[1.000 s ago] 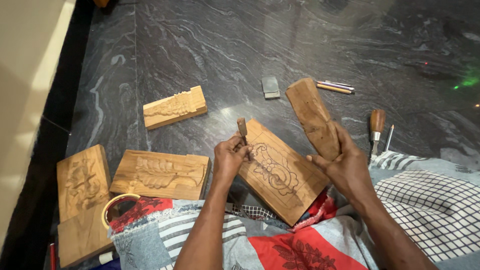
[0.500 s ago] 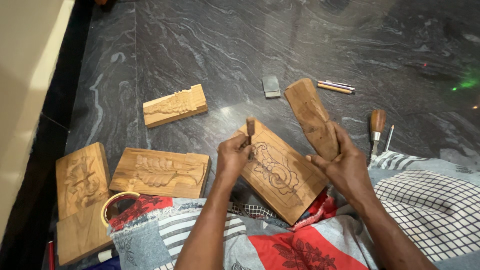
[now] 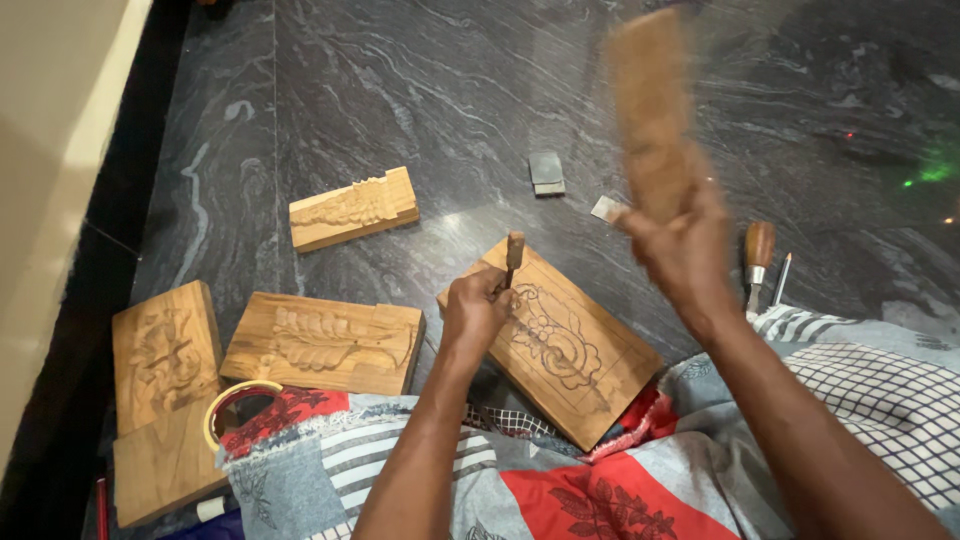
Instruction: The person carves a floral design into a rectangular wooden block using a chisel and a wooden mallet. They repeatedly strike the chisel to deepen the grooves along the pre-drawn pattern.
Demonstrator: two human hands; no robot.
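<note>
Raised well above where it was a moment ago, the long brown wooden mallet [image 3: 650,110] now stands up in my right hand [image 3: 685,250], blurred with motion, its head towards the far side of the floor. My right fingers are wrapped tight round its lower end. My left hand [image 3: 475,310] has stayed put: its fingers are closed round the wooden-handled chisel [image 3: 513,255], which stands nearly upright with its tip on the flat rectangular wooden panel with a scrolled flower design drawn on it [image 3: 565,345]. That panel lies tilted, its near corner propped on the patterned red, grey and blue cloth [image 3: 560,490] over my lap, its far corner on the dark grey veined stone floor [image 3: 420,90].

Left of it lies a carved brown wooden block with leaf relief [image 3: 325,340], and farther left a carved upright wooden plank [image 3: 165,350] with a plain wooden board [image 3: 160,465] just near of it. A smaller pale carved wooden block [image 3: 352,208] lies farther away. A small grey rectangular stone [image 3: 546,172] sits beyond the panel. To the right, a short tool with a rounded brown wooden handle [image 3: 758,250] lies beside a thin pencil-like tool [image 3: 781,278]. A yellow-rimmed ring [image 3: 235,400] rests at the cloth's left edge.
</note>
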